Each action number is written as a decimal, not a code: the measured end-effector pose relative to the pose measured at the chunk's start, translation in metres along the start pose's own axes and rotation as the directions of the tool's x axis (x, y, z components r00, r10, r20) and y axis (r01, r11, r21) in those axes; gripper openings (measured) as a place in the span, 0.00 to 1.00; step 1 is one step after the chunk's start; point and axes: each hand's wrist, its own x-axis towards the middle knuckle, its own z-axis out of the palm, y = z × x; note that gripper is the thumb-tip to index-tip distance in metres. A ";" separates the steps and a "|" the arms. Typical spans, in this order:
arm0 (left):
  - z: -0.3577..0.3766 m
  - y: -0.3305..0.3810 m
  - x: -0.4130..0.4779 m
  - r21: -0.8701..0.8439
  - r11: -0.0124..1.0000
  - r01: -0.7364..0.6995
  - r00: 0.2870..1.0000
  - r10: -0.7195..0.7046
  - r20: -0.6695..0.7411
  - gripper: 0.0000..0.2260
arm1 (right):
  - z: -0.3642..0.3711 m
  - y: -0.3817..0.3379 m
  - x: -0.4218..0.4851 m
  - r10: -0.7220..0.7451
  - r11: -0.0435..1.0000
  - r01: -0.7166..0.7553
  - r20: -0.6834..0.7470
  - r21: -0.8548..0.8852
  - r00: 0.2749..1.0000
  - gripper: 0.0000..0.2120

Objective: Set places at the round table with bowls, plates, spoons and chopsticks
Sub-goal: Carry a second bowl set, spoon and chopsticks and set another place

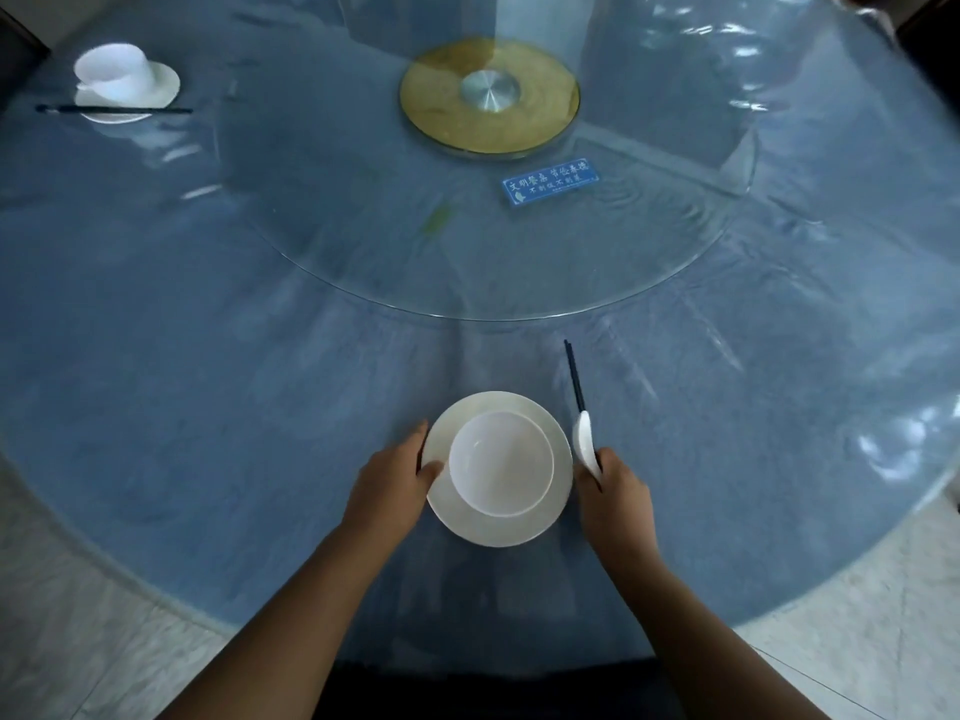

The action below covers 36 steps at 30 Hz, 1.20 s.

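Far left, by the table's edge: a finished setting w/ a white bowl (pixel 115 71) tipped on a white round plate (pixel 156 93) and dark chopsticks (pixel 114 110) lying crosswise in front of it. Centre back: clear glass turntable (pixel 363 241) on a brass-coloured round hub (pixel 489 96), blue printed sign (pixel 550 181) lying on the glass. The round table under a blue cloth w/ clear plastic cover (pixel 156 356) fills the view. Near edge, straight in front of the person: left hand (pixel 392 485) grips the left rim of a white round plate (pixel 498 467), thumb on top, w/ a white round bowl (pixel 501 464) sitting upright on it, a bit toward the near side. Just right of the plate, right hand (pixel 615 493) is closed on a white ceramic spoon (pixel 587 445) and a pair of dark chopsticks (pixel 575 376) together. Their long axis runs away from the person toward the turntable, tips leaning slightly left; spoon is touching or nearly touching the plate rim, can't tell which. Likely next: right hand, already nearest, lays both down parallel beside the plate; can't tell if plate is fully resting yet.
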 end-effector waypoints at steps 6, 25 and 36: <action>-0.016 0.020 -0.047 -0.295 0.942 -0.162 0.950 0.068 -0.305 0.03 | -0.034 -0.021 -0.008 0.004 0.854 -0.071 0.129 0.516 0.992 0.12; 0.037 0.083 -0.104 -0.703 0.618 0.352 0.757 0.253 0.602 0.10 | -0.053 -0.056 0.014 -0.095 0.759 0.001 0.109 0.651 0.989 0.14; 0.068 0.061 -0.096 -0.492 0.809 0.323 0.796 0.049 0.604 0.11 | -0.034 -0.048 0.096 -0.012 0.926 -0.113 0.328 0.359 0.945 0.12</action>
